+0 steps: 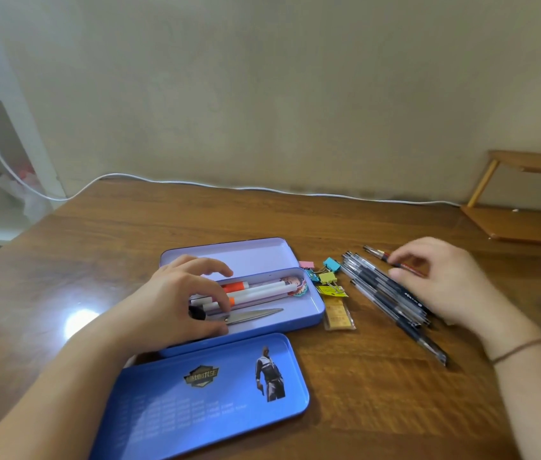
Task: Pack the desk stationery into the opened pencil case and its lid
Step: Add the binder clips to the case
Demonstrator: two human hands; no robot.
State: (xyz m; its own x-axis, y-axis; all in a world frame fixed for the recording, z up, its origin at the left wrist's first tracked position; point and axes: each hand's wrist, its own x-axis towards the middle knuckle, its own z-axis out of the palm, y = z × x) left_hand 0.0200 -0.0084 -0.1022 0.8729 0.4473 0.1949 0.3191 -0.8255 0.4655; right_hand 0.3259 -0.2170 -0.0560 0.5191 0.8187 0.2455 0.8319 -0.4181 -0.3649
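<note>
My left hand point(182, 293) holds the scissors point(249, 316) inside the pencil case point(315, 310) at the desk's middle. My right hand point(441, 280) pinches a red pen point(378, 254) beside the gel pens point(385, 293). These are light, stiff and slippery, I think; best gripped mid-barrel.

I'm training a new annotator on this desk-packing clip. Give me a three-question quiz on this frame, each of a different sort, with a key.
1. True or false: the scissors lie inside the pencil case.
2. Multiple choice: the right hand is on (A) the binder clips, (B) the pens on the desk, (C) the lid.
3. Fill in: the left hand rests over the ____ end of the case.

Key: 1 true; 2 B; 3 left.
</note>
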